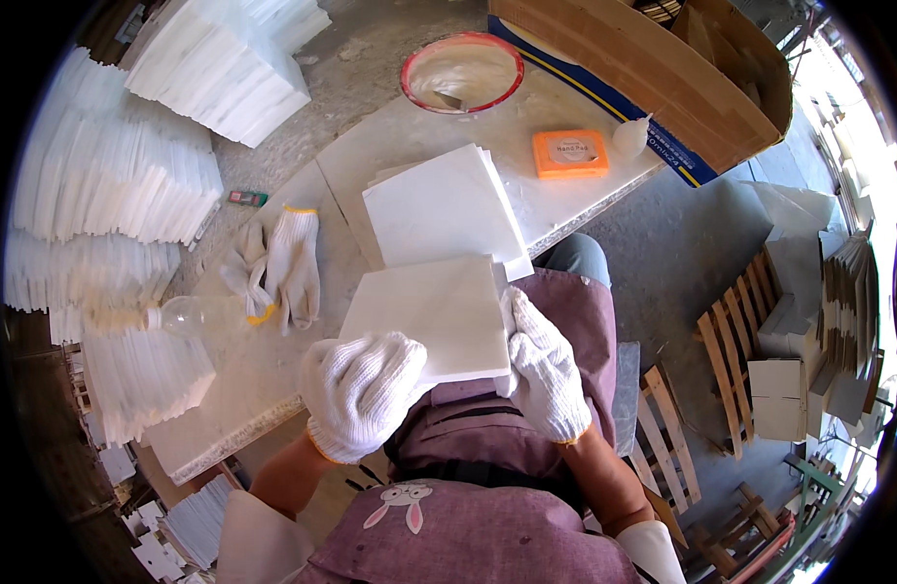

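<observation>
A square white stone tile (424, 316) is held in front of me over the table's near edge, partly overlapping a stack of similar white tiles (447, 209). My left hand (364, 397), in a white knitted glove, is closed over the tile's near left corner; its fingertips are hidden. My right hand (546, 370), gloved likewise, grips the right edge, with the thumb side up along it. Beside the tile on the left lie spare white gloves (295, 263) with yellow cuffs. A clear plastic bottle (196, 316) rests near them.
On the pale table (337, 156), a red-rimmed bowl (414, 86) holds whitish paste and a scraper. An orange box (571, 154) and a small white bottle (630, 138) stand by a large cardboard carton (653, 68). Tall tile stacks (118, 146) rise left; wooden pallets (735, 341) lie right.
</observation>
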The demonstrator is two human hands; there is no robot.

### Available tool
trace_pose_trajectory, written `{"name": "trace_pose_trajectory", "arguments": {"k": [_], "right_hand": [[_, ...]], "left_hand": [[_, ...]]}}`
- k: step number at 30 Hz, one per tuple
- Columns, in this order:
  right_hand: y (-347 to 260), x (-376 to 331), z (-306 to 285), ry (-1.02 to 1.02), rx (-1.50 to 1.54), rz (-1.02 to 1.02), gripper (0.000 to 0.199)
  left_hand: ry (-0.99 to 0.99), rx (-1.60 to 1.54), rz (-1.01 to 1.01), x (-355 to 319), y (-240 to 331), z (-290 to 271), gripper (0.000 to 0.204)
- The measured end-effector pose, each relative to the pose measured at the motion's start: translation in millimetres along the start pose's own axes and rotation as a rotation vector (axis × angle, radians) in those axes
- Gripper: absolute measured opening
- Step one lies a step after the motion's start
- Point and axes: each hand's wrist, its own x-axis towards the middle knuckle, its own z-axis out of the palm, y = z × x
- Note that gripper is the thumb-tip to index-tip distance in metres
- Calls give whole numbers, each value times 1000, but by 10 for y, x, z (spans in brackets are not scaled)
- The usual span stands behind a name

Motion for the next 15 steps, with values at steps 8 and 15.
{"name": "trace_pose_trajectory", "arguments": {"k": [8, 15], "right_hand": [[72, -287, -25, -29, 11, -45, 54], [53, -16, -81, -15, 24, 3, 52]], "left_hand": [[-45, 0, -32, -15, 141, 26, 41], [-6, 37, -54, -38, 230, 73, 37]]}}
